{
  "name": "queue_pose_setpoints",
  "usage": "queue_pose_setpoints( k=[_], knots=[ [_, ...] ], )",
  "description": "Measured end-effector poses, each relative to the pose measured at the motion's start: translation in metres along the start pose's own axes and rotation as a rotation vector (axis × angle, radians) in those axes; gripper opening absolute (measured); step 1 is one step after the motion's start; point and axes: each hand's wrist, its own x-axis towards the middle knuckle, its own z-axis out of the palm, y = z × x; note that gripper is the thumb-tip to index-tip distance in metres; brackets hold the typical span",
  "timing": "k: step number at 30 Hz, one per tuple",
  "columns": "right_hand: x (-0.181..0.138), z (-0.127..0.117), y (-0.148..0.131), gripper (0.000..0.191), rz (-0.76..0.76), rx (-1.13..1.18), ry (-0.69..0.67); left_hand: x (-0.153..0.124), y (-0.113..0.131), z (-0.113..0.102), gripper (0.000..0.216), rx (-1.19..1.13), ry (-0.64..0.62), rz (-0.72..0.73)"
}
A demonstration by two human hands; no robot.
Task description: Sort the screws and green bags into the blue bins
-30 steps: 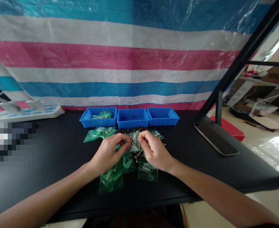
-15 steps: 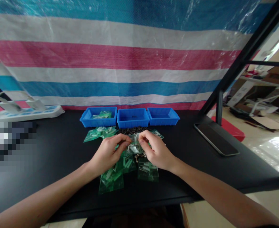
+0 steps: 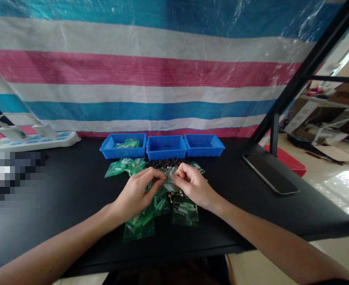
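Note:
Between my hands is a clear plastic bag (image 3: pixel 170 185), pinched at its upper edge from both sides. My left hand (image 3: pixel 141 189) closes thumb and forefinger on its left side. My right hand (image 3: pixel 193 185) grips the right side the same way, its fingertips close to the left ones. Green plastic bags (image 3: pixel 141 223) with pale strip-like pieces lie under and in front of my left hand. Another green bag (image 3: pixel 185 211) rests below my right hand. Small metal pieces (image 3: pixel 174 196) show beneath the held bag, and a pile of dark screws (image 3: pixel 165 163) lies behind it.
Three blue trays stand in a row at the back: the left tray (image 3: pixel 123 153) holds a green bag, the middle tray (image 3: pixel 166 154) a small dark piece, then the right tray (image 3: pixel 204 152). A phone (image 3: pixel 271 174) lies at right, a power strip (image 3: pixel 64 139) at left.
My fingertips have come closer together on the clear bag; the right hand has shifted slightly left. The surrounding bags and trays have stayed put.

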Motion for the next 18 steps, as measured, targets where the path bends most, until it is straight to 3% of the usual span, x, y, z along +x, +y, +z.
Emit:
queue_pose_setpoints(
  k=[5, 11, 14, 18],
  knots=[
    [-0.0034, 0.0012, -0.0026, 0.027, -0.023, -0.048, -0.034, -0.0007, -0.0004, 0.0026, 0.004, -0.032, -0.005, -0.029],
    [-0.0073, 0.0044, -0.0059, 0.027, -0.12, -0.177, -0.03, -0.001, -0.0008, 0.0053, 0.02, -0.271, 0.013, -0.221],
    [-0.0084, 0.0055, -0.0058, 0.027, -0.148, -0.194, -0.05, 0.001, 0.0015, 0.004, 0.03, -0.388, -0.106, -0.25],
    [-0.0072, 0.0049, -0.0039, 0.024, -0.13, -0.198, -0.042, 0.0046, 0.0023, 0.0012, 0.016, -0.383, -0.187, -0.277]
  ],
)
